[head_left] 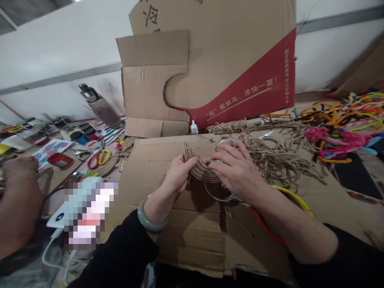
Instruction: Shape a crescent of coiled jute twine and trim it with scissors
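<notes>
Between my hands is a curved piece made of several rows of brown twine (pixel 205 173) laid side by side. My left hand (pixel 179 172) is closed on its left part, with the thumb pressed on the top. Over the right end my right hand (pixel 237 168) bends its fingers, pinching at the twine; the fingertips partly hide what they grip. A thin pale ring (pixel 217 198) hangs just below the piece, partly covered by my right hand. Loose twine (pixel 279 154) lies in a tangle beyond my right hand.
A cardboard sheet (pixel 144 172) covers the work surface, with a cut cardboard panel (pixel 210 52) upright behind. Nearby are a white-capped bottle (pixel 194 127), scissors (pixel 99 159), a power bank (pixel 75 200), a dark phone (pixel 358 176) and colourful pipe cleaners (pixel 345 136). Another person's arm (pixel 21 200) rests at left.
</notes>
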`<state>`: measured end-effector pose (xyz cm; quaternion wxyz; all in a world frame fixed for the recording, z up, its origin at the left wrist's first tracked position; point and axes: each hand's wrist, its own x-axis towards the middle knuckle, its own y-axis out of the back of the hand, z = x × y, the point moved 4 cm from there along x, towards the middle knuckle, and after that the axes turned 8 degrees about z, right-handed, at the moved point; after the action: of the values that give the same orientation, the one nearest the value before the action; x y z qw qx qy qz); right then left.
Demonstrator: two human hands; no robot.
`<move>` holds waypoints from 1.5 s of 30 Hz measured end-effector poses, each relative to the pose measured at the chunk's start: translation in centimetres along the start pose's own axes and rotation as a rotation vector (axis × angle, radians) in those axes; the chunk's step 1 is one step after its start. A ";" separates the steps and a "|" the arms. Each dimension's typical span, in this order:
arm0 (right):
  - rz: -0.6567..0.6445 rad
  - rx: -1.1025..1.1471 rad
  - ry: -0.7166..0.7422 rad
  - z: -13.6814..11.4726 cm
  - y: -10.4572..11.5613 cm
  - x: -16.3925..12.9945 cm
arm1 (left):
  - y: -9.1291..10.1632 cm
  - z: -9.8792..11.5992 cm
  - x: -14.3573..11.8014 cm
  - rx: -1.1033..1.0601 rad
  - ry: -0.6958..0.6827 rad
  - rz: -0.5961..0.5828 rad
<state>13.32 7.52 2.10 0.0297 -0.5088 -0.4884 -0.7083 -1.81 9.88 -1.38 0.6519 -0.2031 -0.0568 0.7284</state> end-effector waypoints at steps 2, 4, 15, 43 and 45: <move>0.007 0.000 -0.008 -0.1 0.0 0.0 | -0.1 0.0 0.0 -0.011 -0.002 -0.012; 0.015 -0.008 0.003 -0.2 0.0 0.0 | -0.1 0.0 0.0 -0.013 -0.014 -0.016; -0.023 -0.010 0.047 -0.5 0.2 0.2 | -0.1 0.0 -0.2 -0.014 0.000 -0.030; -0.112 0.289 -0.310 3.2 0.0 -0.1 | 1.5 1.2 0.6 -0.047 -0.052 0.086; -0.025 0.326 -0.402 3.3 0.1 -0.2 | 1.3 0.8 0.4 -0.077 -0.049 0.087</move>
<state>15.76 9.81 1.99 0.0047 -0.6217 -0.5986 -0.5051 -3.33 10.28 -1.21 0.6096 -0.2124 -0.0921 0.7581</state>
